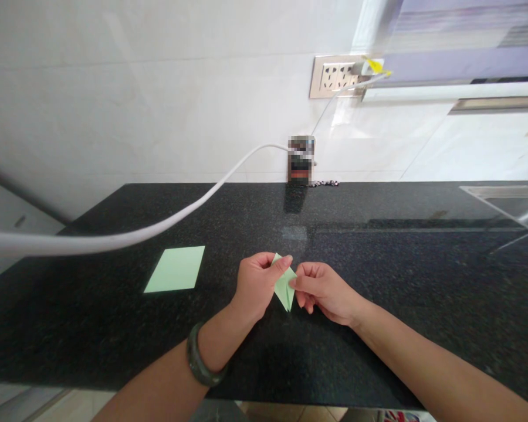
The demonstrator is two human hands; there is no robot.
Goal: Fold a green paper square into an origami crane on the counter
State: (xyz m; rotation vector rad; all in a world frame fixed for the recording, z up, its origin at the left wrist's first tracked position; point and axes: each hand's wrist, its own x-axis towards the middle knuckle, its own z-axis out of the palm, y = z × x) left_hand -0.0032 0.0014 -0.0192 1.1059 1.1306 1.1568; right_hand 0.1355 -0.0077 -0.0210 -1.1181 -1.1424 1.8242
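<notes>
A light green sheet of paper [285, 288], folded into a narrow kite-like shape with its point toward me, is held between both hands above the dark counter. My left hand [257, 284] grips its upper left side, the thumb lying across the top. At the right edge, my right hand [321, 290] pinches the paper between thumb and curled fingers. Folded layers meet along a line down its middle, and the lower tip shows a small split. On the counter to the left lies a flat, unfolded light green sheet [176, 269].
A white cable [180, 217] arches over the black speckled counter [114, 328] from the left to a small pixelated object [301, 161] against the wall. Above it is a socket panel [334, 76] with a plugged-in charger. A sink [510, 202] lies at far right.
</notes>
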